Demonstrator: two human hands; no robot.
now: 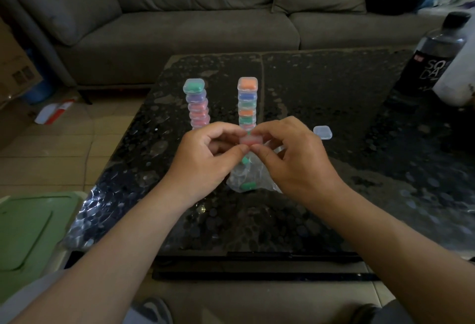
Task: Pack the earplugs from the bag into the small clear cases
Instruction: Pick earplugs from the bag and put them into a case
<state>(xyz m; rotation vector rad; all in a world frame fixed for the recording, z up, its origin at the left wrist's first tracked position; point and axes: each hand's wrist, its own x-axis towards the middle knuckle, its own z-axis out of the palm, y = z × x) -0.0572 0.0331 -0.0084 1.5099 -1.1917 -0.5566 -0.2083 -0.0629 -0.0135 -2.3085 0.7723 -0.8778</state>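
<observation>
My left hand (pixel 208 154) and right hand (pixel 295 159) pinch a small clear pink-filled case (pixel 250 140) above the crumpled clear plastic bag (pixel 239 178), with two tall stacks of filled cases (pixel 247 102) done behind it and green earplugs (pixel 248 185) still inside.

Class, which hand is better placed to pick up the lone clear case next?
Probably the right hand: the lone case lies just beyond it, while the left hand would cross over.

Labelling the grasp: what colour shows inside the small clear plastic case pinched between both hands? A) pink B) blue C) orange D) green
A: the small clear plastic case pinched between the left hand and right hand shows pink inside.
</observation>
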